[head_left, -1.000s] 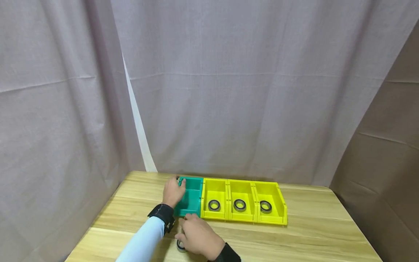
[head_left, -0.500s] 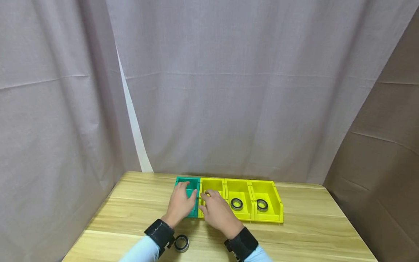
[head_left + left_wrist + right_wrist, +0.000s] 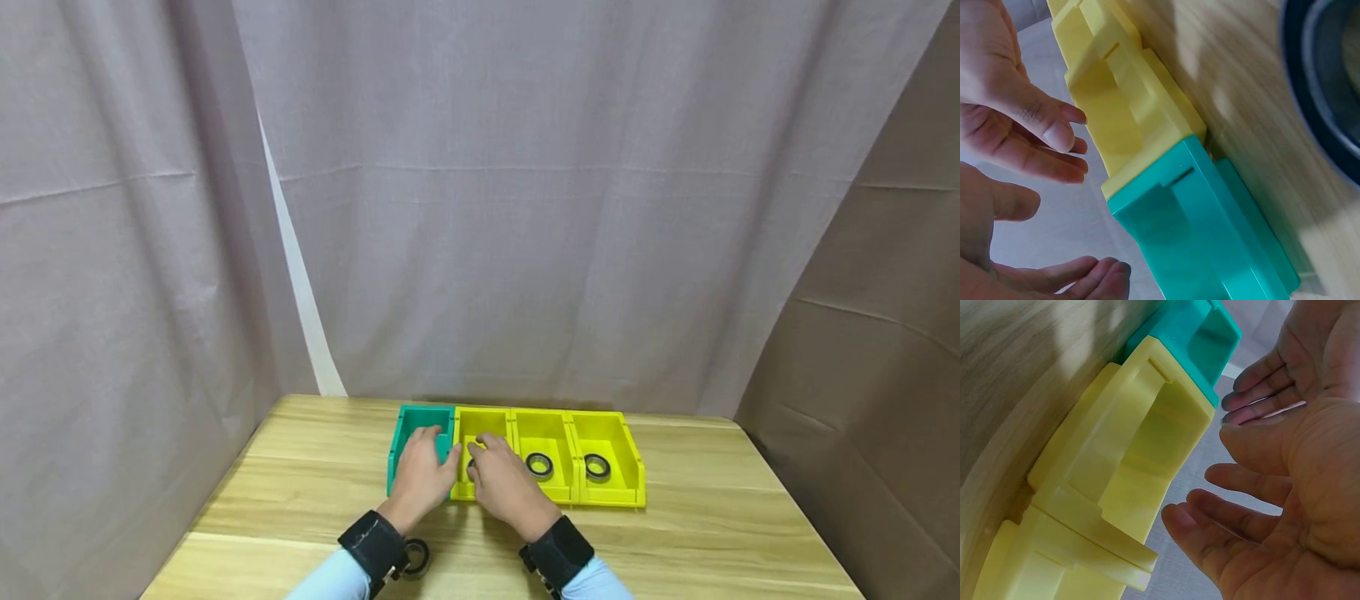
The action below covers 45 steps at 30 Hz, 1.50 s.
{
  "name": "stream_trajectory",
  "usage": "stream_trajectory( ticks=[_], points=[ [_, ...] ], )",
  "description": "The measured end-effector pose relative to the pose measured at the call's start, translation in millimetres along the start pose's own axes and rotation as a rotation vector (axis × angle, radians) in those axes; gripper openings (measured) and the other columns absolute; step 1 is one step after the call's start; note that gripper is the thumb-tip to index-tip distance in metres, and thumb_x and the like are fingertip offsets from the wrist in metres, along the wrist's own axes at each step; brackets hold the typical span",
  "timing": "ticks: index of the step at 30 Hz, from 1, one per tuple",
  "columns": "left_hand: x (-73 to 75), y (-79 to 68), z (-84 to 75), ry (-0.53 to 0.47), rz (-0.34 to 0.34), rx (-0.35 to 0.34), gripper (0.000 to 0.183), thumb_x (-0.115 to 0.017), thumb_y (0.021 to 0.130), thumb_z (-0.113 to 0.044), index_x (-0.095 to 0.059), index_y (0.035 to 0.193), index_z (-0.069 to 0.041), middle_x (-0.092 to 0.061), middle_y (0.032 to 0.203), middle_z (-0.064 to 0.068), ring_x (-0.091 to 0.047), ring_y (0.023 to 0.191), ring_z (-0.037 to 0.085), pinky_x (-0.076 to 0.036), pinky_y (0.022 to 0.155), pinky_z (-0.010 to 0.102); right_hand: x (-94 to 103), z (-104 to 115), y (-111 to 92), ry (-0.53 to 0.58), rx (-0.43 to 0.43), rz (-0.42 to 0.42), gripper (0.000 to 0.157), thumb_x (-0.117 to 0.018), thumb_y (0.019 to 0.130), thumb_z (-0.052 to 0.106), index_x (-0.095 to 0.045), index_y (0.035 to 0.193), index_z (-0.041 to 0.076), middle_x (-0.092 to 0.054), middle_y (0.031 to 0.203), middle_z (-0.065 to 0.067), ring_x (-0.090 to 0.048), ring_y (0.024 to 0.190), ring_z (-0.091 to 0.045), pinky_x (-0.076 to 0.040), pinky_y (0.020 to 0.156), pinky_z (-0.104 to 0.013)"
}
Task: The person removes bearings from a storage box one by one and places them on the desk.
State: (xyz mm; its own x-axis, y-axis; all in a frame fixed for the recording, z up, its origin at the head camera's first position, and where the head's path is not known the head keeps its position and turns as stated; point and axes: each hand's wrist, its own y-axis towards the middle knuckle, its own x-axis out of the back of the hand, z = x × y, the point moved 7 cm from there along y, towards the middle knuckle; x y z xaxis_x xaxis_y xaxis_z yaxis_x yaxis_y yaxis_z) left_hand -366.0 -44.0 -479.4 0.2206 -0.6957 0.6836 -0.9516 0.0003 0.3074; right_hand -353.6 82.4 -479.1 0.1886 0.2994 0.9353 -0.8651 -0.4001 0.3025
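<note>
I had both hands over the row of bins at the far middle of the bench. My left hand lay over the green bin, the leftmost of the four, and my right hand over the first yellow bin just beside it. The wrist views showed the fingers of both hands relaxed and slightly spread, palms toward the bins, gripping nothing; from the head view I could not tell whether the fingertips actually touched the plastic.

As for progress, I judged the job partly done. The middle yellow bin held a black ring bearing, and the right-hand yellow bin held another bearing. A dark edge showed at my right fingertips in the first yellow bin, probably a bearing as well, though my hand hid most of it. The green bin showed nothing inside where it was visible, but my left hand covered much of its floor.

One loose bearing lay on the bench near the near edge, just beside my left wrist band and well apart from the bins. To my eye that bearing was what remained, with the green bin the only one seemingly unfilled.
</note>
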Motion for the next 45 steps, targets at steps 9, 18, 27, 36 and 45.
stream_trajectory(
  ticks=[9,18,27,36,45],
  points=[
    [-20.1,18.2,10.7,0.019,0.054,0.071,0.064,-0.064,0.095,-0.035,-0.051,0.136,0.011,-0.055,0.133,0.029,-0.057,0.119,0.042,-0.051,0.097,0.054,-2.9,-2,-1,0.01,-0.021,0.029,0.035,-0.061,0.098,0.017,-0.064,0.13,0.002,-0.061,0.134,-0.014,-0.058,0.122,-0.03,-0.051,0.101,-0.042],
    [-53.3,47.6,21.9,-0.022,0.13,0.226,0.075,-0.065,0.094,-0.034,-0.036,0.142,0.016,-0.051,0.136,0.034,-0.056,0.119,0.047,-0.051,0.095,0.054,-10.7,-9,-5,0.035,-0.046,0.055,0.032,-0.061,0.099,0.02,-0.067,0.127,0.005,-0.061,0.134,-0.014,-0.059,0.121,-0.031,-0.053,0.098,-0.044],
    [-76.5,49.8,41.3,-0.194,0.12,0.33,0.067,-0.053,0.102,-0.026,-0.024,0.149,0.013,-0.037,0.148,0.035,-0.042,0.133,0.05,-0.043,0.105,0.058,-18.5,-1,-6,0.027,-0.027,0.068,0.027,-0.062,0.095,0.007,-0.069,0.121,0.005,-0.063,0.118,-0.008,-0.062,0.107,-0.024,-0.055,0.09,-0.035],
    [-77.9,48.9,39.1,-0.21,0.06,0.32,0.062,-0.055,0.101,-0.026,-0.032,0.145,0.01,-0.045,0.14,0.033,-0.046,0.127,0.049,-0.045,0.102,0.058,-18.2,-1,-7,0.002,-0.061,0.025,0.03,-0.066,0.09,0.004,-0.07,0.119,0.003,-0.064,0.116,-0.011,-0.063,0.102,-0.027,-0.056,0.087,-0.036],
    [-78.0,47.2,40.2,-0.225,0.052,0.344,0.059,-0.057,0.1,-0.025,-0.035,0.143,0.01,-0.045,0.14,0.031,-0.047,0.127,0.047,-0.045,0.102,0.058,-28.8,-1,2,0.013,-0.145,0.084,0.032,-0.067,0.09,0.007,-0.067,0.12,-0.005,-0.061,0.126,-0.022,-0.058,0.119,-0.037,-0.05,0.102,-0.044]
  ],
)
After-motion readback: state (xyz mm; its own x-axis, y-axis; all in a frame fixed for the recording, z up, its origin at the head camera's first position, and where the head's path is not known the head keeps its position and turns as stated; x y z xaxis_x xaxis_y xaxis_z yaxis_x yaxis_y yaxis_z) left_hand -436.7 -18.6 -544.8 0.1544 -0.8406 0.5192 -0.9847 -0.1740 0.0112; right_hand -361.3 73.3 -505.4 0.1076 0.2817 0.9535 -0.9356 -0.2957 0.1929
